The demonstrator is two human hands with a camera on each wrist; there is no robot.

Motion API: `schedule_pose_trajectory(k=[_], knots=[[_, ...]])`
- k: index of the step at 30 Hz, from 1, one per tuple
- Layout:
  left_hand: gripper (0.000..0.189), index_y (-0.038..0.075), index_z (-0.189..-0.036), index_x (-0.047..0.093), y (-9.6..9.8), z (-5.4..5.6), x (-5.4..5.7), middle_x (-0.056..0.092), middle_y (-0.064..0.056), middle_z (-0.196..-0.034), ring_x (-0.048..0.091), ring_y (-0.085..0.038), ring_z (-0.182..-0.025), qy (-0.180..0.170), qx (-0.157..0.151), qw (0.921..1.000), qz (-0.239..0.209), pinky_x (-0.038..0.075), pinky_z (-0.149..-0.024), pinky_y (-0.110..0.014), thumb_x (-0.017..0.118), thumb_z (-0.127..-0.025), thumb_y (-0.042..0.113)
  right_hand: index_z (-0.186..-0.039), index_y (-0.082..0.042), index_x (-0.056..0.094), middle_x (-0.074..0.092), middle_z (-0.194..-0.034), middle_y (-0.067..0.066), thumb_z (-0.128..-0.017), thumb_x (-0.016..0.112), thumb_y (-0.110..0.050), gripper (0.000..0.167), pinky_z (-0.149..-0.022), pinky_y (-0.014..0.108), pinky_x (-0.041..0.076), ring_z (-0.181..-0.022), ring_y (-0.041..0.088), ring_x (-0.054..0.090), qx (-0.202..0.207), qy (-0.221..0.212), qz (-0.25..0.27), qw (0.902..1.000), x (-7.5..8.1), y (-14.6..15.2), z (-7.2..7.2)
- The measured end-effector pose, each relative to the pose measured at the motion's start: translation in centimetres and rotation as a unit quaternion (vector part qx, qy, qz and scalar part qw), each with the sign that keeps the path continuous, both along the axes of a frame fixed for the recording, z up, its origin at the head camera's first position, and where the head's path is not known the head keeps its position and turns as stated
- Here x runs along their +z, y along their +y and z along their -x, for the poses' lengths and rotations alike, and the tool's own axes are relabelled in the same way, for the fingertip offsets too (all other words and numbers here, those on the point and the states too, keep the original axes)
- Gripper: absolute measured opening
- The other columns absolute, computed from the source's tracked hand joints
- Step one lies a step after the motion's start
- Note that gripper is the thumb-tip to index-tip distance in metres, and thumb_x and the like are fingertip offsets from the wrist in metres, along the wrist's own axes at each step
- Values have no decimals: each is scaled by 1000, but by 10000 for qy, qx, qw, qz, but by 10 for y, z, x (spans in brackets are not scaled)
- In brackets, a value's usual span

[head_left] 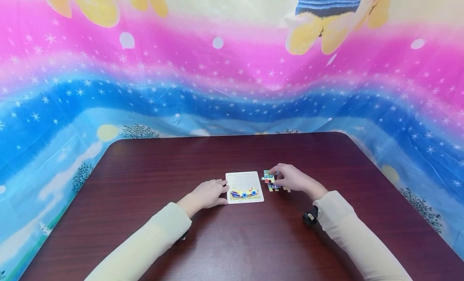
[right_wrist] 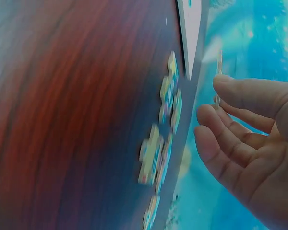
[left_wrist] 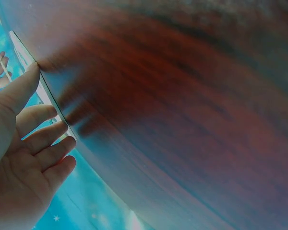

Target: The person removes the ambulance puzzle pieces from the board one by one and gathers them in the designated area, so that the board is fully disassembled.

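A white-framed puzzle board [head_left: 245,175] lies on the table, with several pieces fitted along its lower part that show a yellow, blue and purple vehicle-like picture. My left hand [head_left: 209,193] touches the board's left edge, its thumb and fingers fairly straight, and in the left wrist view the fingers [left_wrist: 41,136] meet the frame's side. To the right of the board, my right hand [head_left: 291,177] pinches a thin puzzle piece [right_wrist: 219,62] between thumb and fingers, raised above the table. Its printed face cannot be made out. Loose puzzle pieces [right_wrist: 153,155] lie below that hand, partly hidden by it in the head view.
The dark red wooden table [head_left: 174,160] has rounded far corners. A colourful printed curtain [head_left: 217,79] hangs behind it and along both sides. A black wrist device [head_left: 310,217] shows under the right sleeve.
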State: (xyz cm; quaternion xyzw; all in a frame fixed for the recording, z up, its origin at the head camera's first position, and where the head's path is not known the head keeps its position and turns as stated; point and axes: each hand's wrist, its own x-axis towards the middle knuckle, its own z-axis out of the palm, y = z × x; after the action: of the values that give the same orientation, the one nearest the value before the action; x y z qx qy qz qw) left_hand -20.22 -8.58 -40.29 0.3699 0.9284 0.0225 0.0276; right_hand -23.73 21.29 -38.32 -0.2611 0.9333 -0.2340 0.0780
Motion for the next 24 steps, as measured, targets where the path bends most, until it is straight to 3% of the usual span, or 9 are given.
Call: schedule_pose_trajectory(k=[8, 24], knots=[[37, 9, -111, 62, 0, -2, 3, 51, -16, -129, 47, -30, -119, -29, -4, 10000, -37, 40, -96, -40, 65, -85, 34, -111, -2, 61, 56, -105, 10, -82, 67, -4, 29, -68, 33, 50, -82, 20, 58, -196, 61, 181, 9996, 3, 34, 0], [37, 9, -110, 62, -1, 1, -1, 52, -16, -128, 49, -30, -117, 111, -109, 9999, -73, 42, -94, -40, 65, -84, 35, -110, 1, 62, 57, -103, 12, -83, 65, -1, 27, -68, 36, 49, -79, 19, 57, -187, 7, -293, 9994, -6, 80, -1]])
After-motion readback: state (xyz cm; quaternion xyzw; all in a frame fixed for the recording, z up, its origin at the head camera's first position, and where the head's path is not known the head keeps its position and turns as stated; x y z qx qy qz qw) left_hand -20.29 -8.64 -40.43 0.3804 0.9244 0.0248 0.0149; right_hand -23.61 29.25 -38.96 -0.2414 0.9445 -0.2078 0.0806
